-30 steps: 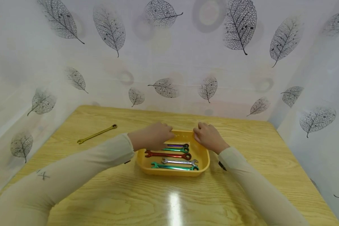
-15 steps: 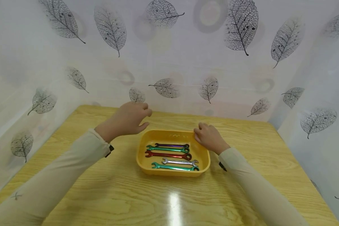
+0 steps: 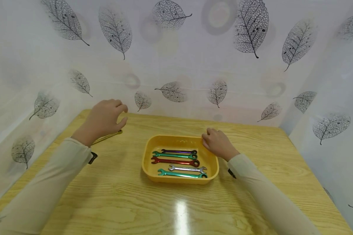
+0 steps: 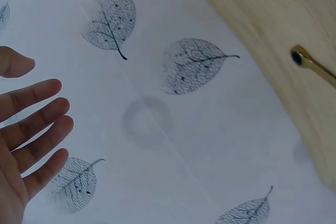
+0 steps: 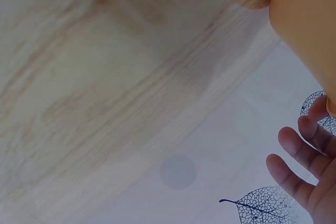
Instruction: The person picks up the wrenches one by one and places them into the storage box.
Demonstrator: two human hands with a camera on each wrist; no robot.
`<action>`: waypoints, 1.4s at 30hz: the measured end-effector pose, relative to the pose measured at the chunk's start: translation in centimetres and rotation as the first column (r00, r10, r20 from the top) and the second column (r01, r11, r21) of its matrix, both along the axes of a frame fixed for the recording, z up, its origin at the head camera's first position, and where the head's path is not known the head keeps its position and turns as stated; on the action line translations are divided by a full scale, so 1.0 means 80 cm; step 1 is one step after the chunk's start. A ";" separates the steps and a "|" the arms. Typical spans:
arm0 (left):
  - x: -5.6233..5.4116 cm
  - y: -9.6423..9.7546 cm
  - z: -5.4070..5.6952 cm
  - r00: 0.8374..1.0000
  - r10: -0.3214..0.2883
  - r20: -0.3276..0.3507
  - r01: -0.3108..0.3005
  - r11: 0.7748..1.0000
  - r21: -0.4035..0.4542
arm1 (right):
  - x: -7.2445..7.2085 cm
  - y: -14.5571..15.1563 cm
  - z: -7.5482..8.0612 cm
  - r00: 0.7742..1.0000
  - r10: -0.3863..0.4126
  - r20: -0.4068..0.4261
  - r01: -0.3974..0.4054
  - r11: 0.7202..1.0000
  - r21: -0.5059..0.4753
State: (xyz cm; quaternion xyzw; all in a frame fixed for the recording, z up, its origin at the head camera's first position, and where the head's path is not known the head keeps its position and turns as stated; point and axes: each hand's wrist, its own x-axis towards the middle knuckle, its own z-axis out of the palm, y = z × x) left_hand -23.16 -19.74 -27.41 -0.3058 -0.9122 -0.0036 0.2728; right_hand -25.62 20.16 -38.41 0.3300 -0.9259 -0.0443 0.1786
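Observation:
My left hand (image 3: 103,117) is in the air over the left of the table, above a gold combination wrench (image 3: 107,137), part of which it hides. Its thumb and fingers are spread with nothing between them; in the left wrist view the gold wrench (image 4: 314,66) lies at the right. A yellow plastic bin (image 3: 147,173) stands mid-table. My right hand (image 3: 219,143) pinches the bin's far right rim, thumb on the inner side. Inside lie several wrenches: a purple one (image 3: 179,151), a green one (image 3: 175,155), a red one (image 3: 175,161), a silver one (image 3: 186,168) and another green one (image 3: 180,174).
The wood-grain table (image 3: 129,205) meets a white curtain (image 3: 182,65) printed with dark leaves at its back and sides. The right wrist view has the bin's outer wall (image 5: 310,19) at its upper right, close to the table's far edge.
My left hand has lifted away from the bin and moved left to above the gold wrench, uncovering the bin's left side. The right hand has stayed at the rim.

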 end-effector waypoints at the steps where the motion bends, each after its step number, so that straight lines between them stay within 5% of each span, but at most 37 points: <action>1: -0.001 -0.006 -0.002 1.000 0.017 -0.004 -0.017 1.000 0.006 | 0.000 0.000 0.000 1.000 0.001 -0.001 -0.001 1.000 0.000; 7: -0.005 -0.036 -0.015 0.987 0.144 0.067 -0.147 0.988 0.046 | 0.001 0.001 0.000 1.000 -0.001 0.003 0.001 1.000 0.006; 15: -0.008 -0.067 -0.037 0.935 0.256 0.245 -0.281 0.957 0.072 | 0.004 0.001 0.001 1.000 0.003 0.010 -0.003 1.000 0.003; 24: -0.017 -0.094 -0.068 0.895 0.245 0.373 -0.317 0.937 0.145 | 0.000 0.002 -0.002 1.000 0.006 -0.002 -0.007 1.000 -0.009; 35: -0.031 -0.118 -0.092 0.803 0.177 0.569 -0.349 0.913 0.209 | -0.002 0.002 -0.001 1.000 0.020 -0.010 -0.020 0.999 -0.026; 42: -0.043 -0.129 -0.115 0.760 0.151 0.632 -0.328 0.929 0.171 | -0.001 0.001 0.000 1.000 0.024 0.005 -0.024 0.999 -0.040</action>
